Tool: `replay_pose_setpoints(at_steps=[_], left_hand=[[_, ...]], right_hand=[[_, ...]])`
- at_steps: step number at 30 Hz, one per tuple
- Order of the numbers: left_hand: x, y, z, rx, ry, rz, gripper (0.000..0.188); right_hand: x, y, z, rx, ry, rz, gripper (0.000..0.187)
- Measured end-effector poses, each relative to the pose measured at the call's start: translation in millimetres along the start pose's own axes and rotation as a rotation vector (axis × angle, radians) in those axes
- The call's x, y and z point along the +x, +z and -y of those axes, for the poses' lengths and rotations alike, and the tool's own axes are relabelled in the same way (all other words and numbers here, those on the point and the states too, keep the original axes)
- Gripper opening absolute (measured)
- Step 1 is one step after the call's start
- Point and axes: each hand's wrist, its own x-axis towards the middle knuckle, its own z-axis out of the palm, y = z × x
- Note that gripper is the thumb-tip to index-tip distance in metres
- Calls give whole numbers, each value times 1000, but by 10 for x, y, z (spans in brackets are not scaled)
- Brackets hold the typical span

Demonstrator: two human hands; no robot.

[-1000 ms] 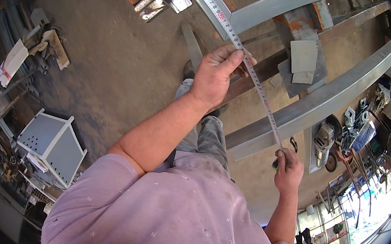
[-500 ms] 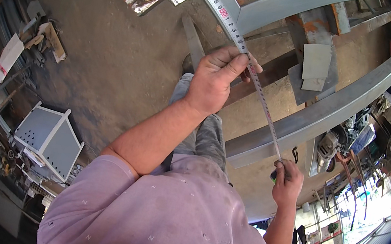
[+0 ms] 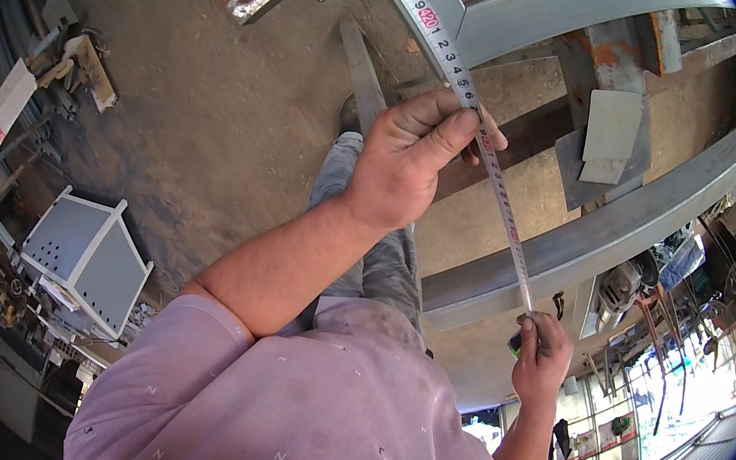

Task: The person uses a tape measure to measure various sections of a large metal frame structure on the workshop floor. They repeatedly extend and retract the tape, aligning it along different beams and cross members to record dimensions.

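Note:
A yellowish-white tape measure blade [image 3: 508, 207] with black and red markings runs from the top of the view along the edge of a grey metal frame [image 3: 549, 15]. My left hand [image 3: 406, 160] pinches the blade between thumb and fingers, just below the frame's corner. From there the blade slants down to the right, over a curved grey metal beam [image 3: 593, 238]. At its lower end my right hand [image 3: 544, 356] is closed round the dark tape measure case [image 3: 518, 343], which shows a bit of green. The fingers hide most of the case.
Flat metal plates [image 3: 609, 132] lie beyond the beam. A power tool [image 3: 618, 289] and cluttered gear are at the right. A grey perforated metal box [image 3: 87, 252] stands at the lower left, with scrap and steel bars above it. A flat bar [image 3: 362, 69] lies near my foot.
The view has shifted slightly. Both hands keep their grip on the tape measure, and the blade still lies along the frame edge. My right hand appears slightly lower in the picture.

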Motion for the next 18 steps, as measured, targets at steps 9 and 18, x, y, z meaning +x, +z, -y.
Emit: replay_pose_setpoints(at_steps=[9,18], left_hand=[[0,10,-2,11,5,5,19],[-1,14,1,1,9,11,19]], right_hand=[[3,12,-89,3,17,25,8],[9,6,-59,33,53,36,9]])
